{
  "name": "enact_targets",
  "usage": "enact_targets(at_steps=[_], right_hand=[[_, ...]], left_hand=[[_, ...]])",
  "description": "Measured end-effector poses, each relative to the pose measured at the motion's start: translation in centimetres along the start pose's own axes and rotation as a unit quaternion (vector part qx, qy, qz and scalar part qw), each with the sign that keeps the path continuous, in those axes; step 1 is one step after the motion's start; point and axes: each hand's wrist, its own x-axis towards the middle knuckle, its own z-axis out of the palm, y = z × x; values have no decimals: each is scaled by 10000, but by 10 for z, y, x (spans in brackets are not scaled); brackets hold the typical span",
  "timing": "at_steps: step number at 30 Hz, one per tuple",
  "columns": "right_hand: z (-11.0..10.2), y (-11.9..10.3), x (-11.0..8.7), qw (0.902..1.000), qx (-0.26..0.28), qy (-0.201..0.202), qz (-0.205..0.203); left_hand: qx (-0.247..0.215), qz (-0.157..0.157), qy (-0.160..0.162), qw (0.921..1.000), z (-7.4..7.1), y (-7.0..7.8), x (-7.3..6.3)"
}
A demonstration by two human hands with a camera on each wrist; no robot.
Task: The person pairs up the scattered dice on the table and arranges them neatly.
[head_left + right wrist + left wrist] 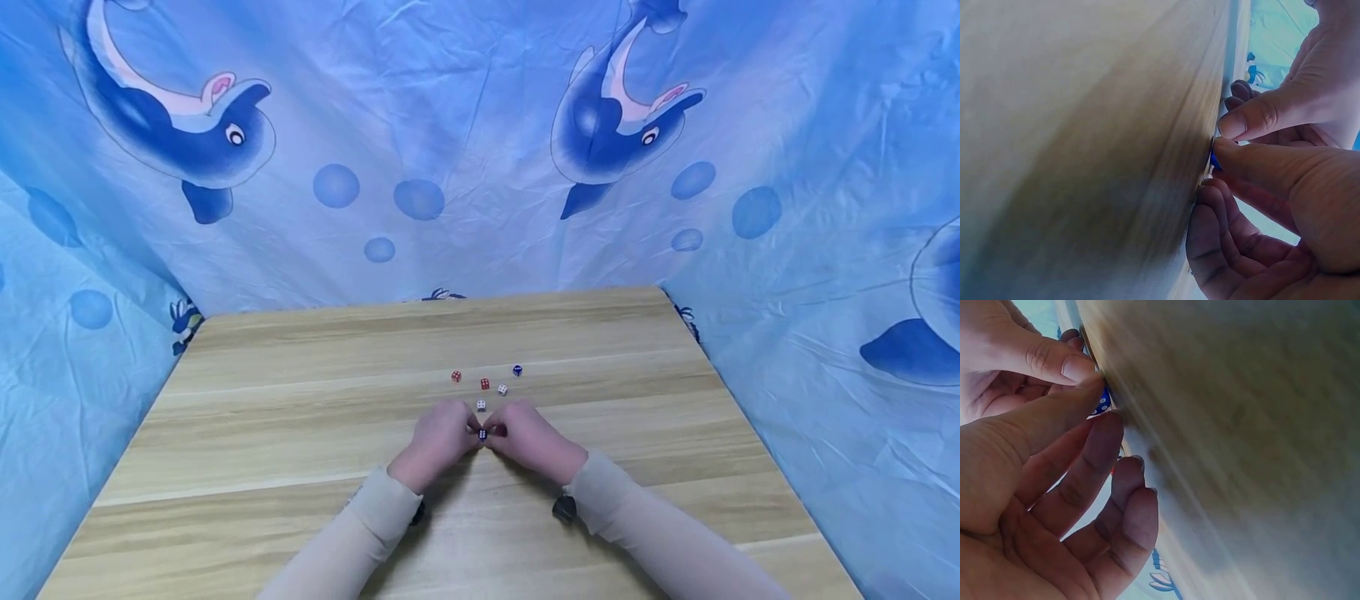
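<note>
A blue die (482, 434) with white dots sits low at the table between the fingertips of both hands. My left hand (444, 440) holds it from the left; in the left wrist view the blue die (1102, 403) shows between thumb and forefinger. From the other side my right hand (531, 440) pinches it, its thumb close to the left thumb. Only a sliver of the die (1215, 159) shows in the right wrist view, the rest hidden by fingers. Just beyond the hands lies a white die (482, 406).
Farther back on the wooden table (300, 417) lie a red die (456, 377), another red die (485, 384), a second white die (502, 390) and a second blue die (517, 370). A blue dolphin-print cloth (480, 150) hangs behind and at both sides.
</note>
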Motion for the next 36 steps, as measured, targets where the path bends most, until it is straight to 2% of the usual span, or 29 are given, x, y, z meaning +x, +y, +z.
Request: enact_targets(at_steps=[9,19,29,36], right_hand=[[-3,-1,2,10000,4,3,50],[-4,-3,2,9999,-86,0,-122],[-3,-4,0,9998,-98,55,-180],[-2,-4,-1,9996,-103,22,-246]], left_hand=[[-63,31,-35,10000,-2,-2,2],[16,0,8,10000,-3,-1,2],[40,107,10,9999,-2,-2,1],[47,46,-50,10000,-2,-1,-1]])
